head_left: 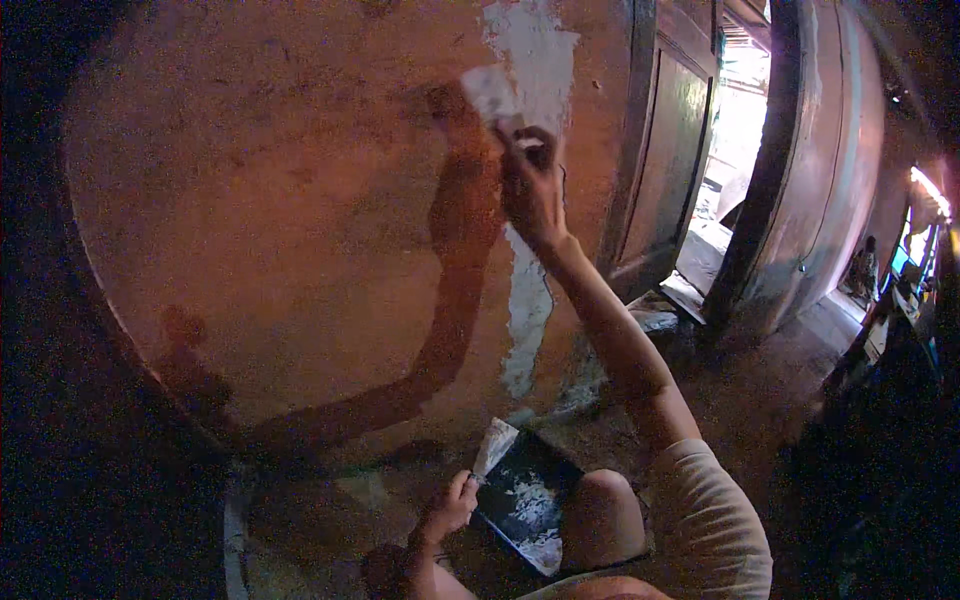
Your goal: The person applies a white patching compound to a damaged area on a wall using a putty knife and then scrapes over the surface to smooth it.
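Note:
A putty knife (487,93) with a whitened blade is in my right hand (533,190), fingers closed around its handle. Its blade lies against or very close to the orange-brown wall (300,200), beside a rough vertical strip of white filler (540,60). Low in front of me, my left hand (455,505) is closed on a second putty knife (494,447), its blade also smeared white. That blade overlaps the corner of a black tray (530,490) holding patches of white filler. Whether my left fingers also grip the tray's edge cannot be made out.
My bent knee (603,515) is beside the tray. To the right stand a wooden door (672,140) and a bright doorway (730,130), with another wall section (825,150) beyond. Brown floor (740,400) stretches below them. My arm's shadow falls across the wall.

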Motion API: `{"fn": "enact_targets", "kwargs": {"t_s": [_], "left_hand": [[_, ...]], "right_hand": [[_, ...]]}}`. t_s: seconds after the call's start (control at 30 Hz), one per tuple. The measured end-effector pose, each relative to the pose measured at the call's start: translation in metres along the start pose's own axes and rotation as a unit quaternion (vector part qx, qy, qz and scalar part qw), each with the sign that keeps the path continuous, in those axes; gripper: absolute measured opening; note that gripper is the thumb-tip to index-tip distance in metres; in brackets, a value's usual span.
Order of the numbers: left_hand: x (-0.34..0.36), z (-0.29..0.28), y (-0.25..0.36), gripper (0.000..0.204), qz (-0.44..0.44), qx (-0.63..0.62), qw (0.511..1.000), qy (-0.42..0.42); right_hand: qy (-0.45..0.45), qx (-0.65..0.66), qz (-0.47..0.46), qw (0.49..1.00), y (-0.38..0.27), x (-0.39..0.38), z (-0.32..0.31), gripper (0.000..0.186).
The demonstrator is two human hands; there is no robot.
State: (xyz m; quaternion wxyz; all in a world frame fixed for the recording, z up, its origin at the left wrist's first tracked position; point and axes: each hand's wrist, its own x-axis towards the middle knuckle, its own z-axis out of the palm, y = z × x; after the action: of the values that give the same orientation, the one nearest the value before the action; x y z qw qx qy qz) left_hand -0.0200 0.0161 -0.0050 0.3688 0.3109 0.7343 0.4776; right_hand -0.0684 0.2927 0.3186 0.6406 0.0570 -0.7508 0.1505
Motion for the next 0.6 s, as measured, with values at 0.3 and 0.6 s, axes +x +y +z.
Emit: {"fn": "enact_targets", "kwargs": {"t_s": [0.3,0.6], "left_hand": [[0.02,0.002,-0.047,0.032,0.061,-0.005,0.997,0.053],[0.009,0.007,-0.039,0.027,-0.01,-0.094,0.995,0.039]], "right_hand": [[0.024,0.142,-0.055,0.988,-0.023,0.012,-0.002,0.057],[0.122,-0.178,-0.181,0.96,-0.006,0.044,-0.029,0.054]]}}
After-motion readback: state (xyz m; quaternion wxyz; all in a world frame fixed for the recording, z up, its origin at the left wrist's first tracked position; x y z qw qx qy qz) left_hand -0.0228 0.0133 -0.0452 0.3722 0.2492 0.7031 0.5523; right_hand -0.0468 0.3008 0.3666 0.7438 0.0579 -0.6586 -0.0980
